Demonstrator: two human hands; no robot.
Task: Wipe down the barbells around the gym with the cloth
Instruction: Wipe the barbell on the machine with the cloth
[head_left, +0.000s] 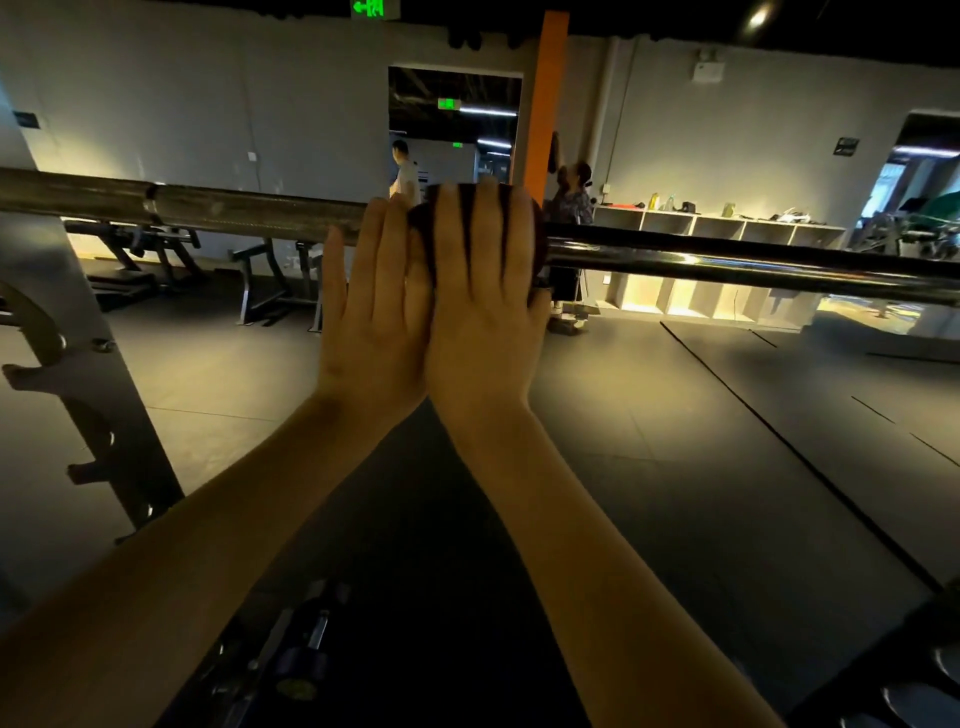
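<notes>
Dim gym floor and a cubby shelf (717, 228) are lying behind a barbell (727, 260) that is resting across a rack upright (78, 364). The right hand (483, 312) is pressing the dark cloth (422, 224) onto the bar near mid-shaft, fingers spread and fairly straight. The left hand (374, 312) is lying flat just beside it, touching it, fingers together. Neither hand is visibly clamping; the thumbs are hidden. Judgement: wiping of this bar is under way. The stretches to either side are showing no sign either way, and other barbells are likely remaining.
</notes>
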